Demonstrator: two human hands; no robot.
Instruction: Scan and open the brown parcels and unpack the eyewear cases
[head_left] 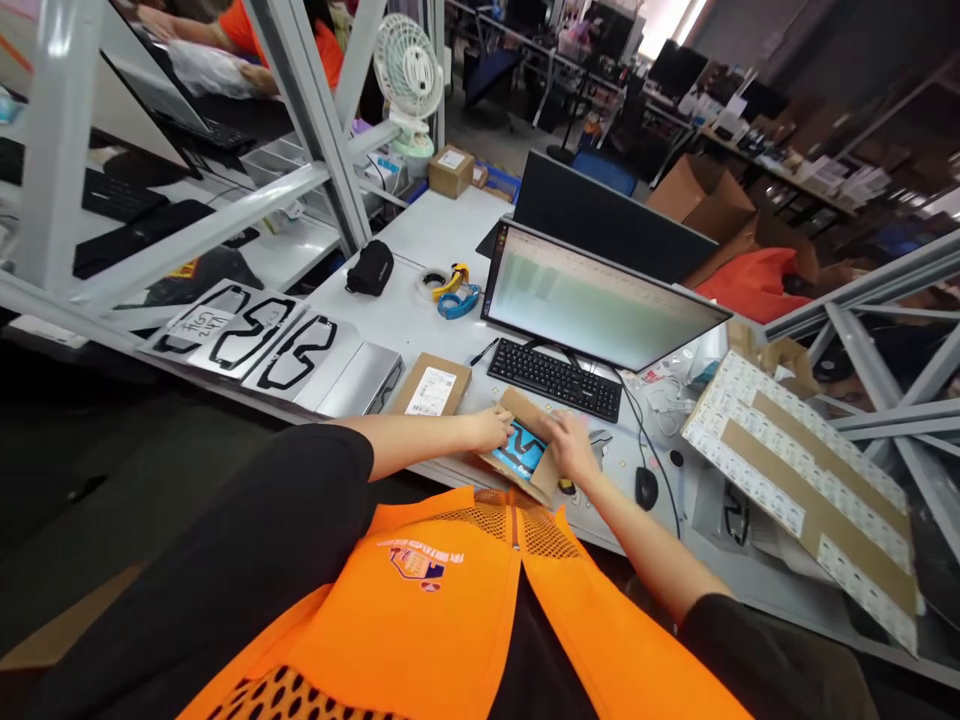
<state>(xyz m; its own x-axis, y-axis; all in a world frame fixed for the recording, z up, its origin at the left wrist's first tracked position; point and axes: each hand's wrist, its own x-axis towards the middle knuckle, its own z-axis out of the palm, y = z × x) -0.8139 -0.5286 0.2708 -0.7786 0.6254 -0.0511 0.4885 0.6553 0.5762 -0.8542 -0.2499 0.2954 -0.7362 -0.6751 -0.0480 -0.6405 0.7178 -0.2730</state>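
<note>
head view shows one blue pack inside one open carton, near the desk edge, between left hand and right hand, both bent at its sides; whether they pinch, i cannot tell. it seems wise to keep the carton square, pressing evenly. beyond is one keyboard, rightward one mouse.

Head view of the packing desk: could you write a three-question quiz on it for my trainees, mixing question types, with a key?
1. True or false: the black mouse lies nearer the right hand than the left hand.
2. What is the main colour of the item inside the open cardboard box?
A) red
B) blue
C) green
3. Fill in: the black ___ lies on the desk between the lit monitor and the open cardboard box.

Key: 1. True. 2. B. 3. keyboard.
</note>
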